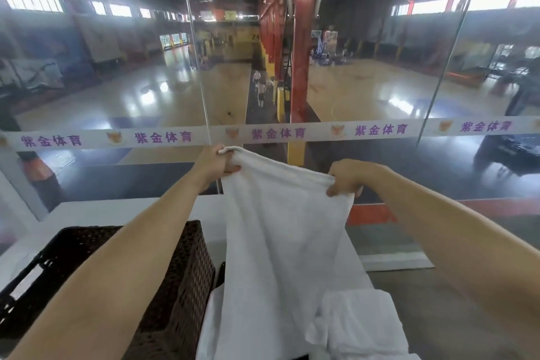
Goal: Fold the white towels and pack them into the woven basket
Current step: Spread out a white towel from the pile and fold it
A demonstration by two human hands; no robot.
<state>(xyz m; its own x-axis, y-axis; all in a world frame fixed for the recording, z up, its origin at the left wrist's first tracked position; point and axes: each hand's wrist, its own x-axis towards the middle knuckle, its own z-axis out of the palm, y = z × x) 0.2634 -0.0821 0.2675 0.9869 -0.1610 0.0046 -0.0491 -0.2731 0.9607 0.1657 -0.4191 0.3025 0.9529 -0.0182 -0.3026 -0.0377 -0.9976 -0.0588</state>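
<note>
Each hand pinches a top corner, left hand (217, 162) and right hand (346, 177), holding one white towel (280, 228) up, unfolded. Next, I'd guess: bring corners together, beside the woven basket (181, 280).

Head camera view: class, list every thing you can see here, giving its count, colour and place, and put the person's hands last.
held towel: one, white, hanging in the centre from both hands
towel pile: count unclear, white, crumpled on the table at lower right
basket: one, dark brown, woven, on the table at lower left
table: one, white, under the basket and pile
banner strip: one, white with purple characters, across the middle
pillar: one, red, behind the strip
court floor: one, tan, shiny, far behind
left hand: one, grips the held towel's upper left corner
right hand: one, grips its upper right corner
</note>
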